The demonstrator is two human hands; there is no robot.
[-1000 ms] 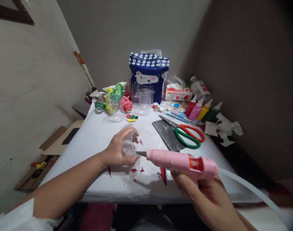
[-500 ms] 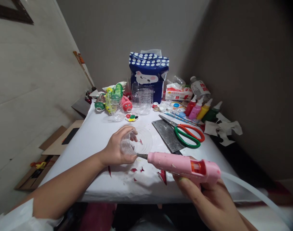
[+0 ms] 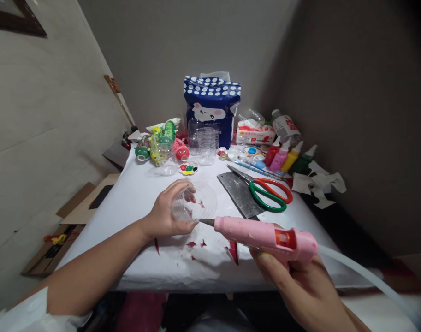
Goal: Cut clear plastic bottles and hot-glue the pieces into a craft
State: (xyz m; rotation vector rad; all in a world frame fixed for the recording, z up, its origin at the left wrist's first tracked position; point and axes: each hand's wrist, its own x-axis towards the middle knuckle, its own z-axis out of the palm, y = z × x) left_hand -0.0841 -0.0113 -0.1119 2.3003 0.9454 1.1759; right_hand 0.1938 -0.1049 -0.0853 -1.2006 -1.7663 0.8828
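My left hand [image 3: 167,210] is wrapped round a clear plastic cup-like piece [image 3: 205,198], held on its side above the white table cover, with the wide ring facing right. My right hand [image 3: 293,281] grips a pink glue gun [image 3: 252,233] from below. The gun's metal nozzle points left, and its tip is at the lower edge of the clear piece, close to my left thumb. A pale glue stick [image 3: 362,267] curves out of the gun's back. Red scraps [image 3: 233,252] lie on the table under and beside the gun.
Green-and-orange-handled scissors [image 3: 269,193] rest on a dark metal plate [image 3: 236,191]. Paint bottles [image 3: 289,159] stand at the back right. A blue bag [image 3: 212,108], clear cups [image 3: 206,145] and painted bottle figures [image 3: 162,143] stand at the back. White cut pieces [image 3: 319,184] lie right.
The glue gun's nozzle has shifted very slightly right and up relative to the clear piece. The whole view has moved a little; both hands keep their hold.
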